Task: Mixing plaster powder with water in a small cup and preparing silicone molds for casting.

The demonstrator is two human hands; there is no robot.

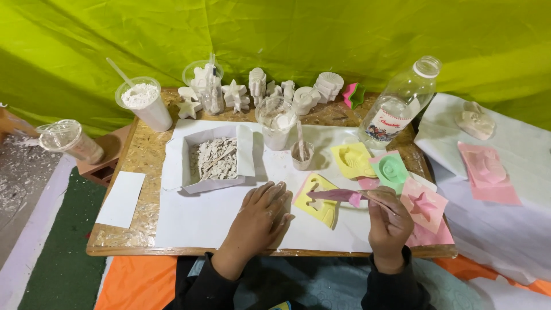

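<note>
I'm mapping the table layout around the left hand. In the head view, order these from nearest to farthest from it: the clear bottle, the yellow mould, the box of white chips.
From the left hand:
1. Yellow mould, just to its right.
2. Box of white chips, behind it, to the left.
3. Clear bottle, far back right.

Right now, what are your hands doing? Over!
Left hand flat on white paper, empty. Right hand grips pink scraper over yellow mold. Nothing between them.

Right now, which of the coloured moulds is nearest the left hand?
The yellow mould beside the left hand; the second yellow, green and pink moulds lie farther right.
</note>
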